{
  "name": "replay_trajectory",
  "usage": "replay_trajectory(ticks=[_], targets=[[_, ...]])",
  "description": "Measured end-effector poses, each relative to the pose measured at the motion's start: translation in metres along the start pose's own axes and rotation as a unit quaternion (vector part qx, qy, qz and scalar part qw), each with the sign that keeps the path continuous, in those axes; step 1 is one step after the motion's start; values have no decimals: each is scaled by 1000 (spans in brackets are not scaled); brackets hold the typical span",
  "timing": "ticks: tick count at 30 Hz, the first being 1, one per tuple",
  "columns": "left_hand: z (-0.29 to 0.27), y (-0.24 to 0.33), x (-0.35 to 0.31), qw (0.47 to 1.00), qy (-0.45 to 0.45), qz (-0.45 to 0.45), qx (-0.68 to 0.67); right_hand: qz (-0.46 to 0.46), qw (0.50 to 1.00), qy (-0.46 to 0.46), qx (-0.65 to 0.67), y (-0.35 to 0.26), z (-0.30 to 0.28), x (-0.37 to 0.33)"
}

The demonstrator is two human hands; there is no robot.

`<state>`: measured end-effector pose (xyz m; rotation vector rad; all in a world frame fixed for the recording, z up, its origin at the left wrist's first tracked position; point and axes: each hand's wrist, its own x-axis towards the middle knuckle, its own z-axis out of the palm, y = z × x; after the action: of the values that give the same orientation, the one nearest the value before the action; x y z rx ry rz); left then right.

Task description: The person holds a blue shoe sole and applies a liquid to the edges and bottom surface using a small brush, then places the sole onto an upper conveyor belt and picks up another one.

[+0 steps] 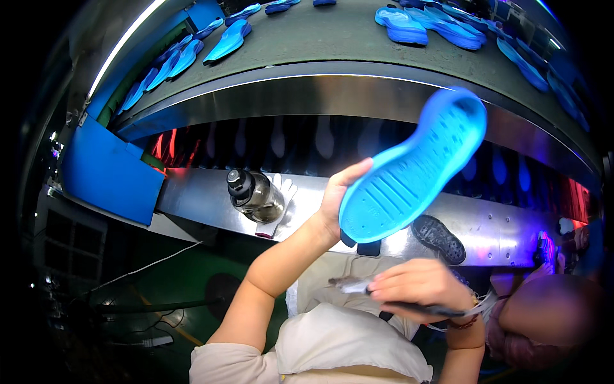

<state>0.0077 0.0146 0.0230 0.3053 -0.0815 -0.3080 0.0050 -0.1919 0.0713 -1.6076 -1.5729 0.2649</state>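
Observation:
My left hand [337, 198] grips a bright blue shoe sole [412, 173] by the edge of its wider end and holds it up above the steel ledge. The sole is tilted, with its ribbed and pitted face in view; most of my fingers are hidden behind it. Below and to the right, in front of my lap, my right hand [419, 286] is closed around a brush [352, 285]. Its brownish tip and pale metal collar point left, apart from the sole. A dark handle and a pale cord or tube run back past my wrist.
On the steel ledge [192, 198] stand a dark-capped bottle [256, 196], a white glove [281, 192] and a black sole [439, 239]. Several blue soles [401, 25] lie on the green conveyor belt [307, 45] above. Another person [543, 313] sits close on the right.

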Motion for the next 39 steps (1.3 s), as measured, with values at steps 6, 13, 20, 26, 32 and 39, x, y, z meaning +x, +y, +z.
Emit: replay_trajectory(ticks=[6, 13, 20, 26, 32, 39], targets=[[19, 4, -7, 938, 100, -158, 292, 93, 993, -66, -21, 14, -24, -9], [15, 2, -14, 904, 87, -221, 355, 115, 974, -145, -128, 7, -40, -15], [18, 12, -28, 898, 82, -200, 384, 94, 989, -70, -87, 22, -69, -20], [-25, 10, -28, 957, 114, -133, 232, 196, 978, 4, 64, 22, -60, -31], [-31, -21, -15, 984, 114, -65, 123, 296, 920, 178, 183, 59, -32, -22], [-38, -38, -16, 983, 160, -63, 60, 201, 862, 441, -151, 97, -26, -31]])
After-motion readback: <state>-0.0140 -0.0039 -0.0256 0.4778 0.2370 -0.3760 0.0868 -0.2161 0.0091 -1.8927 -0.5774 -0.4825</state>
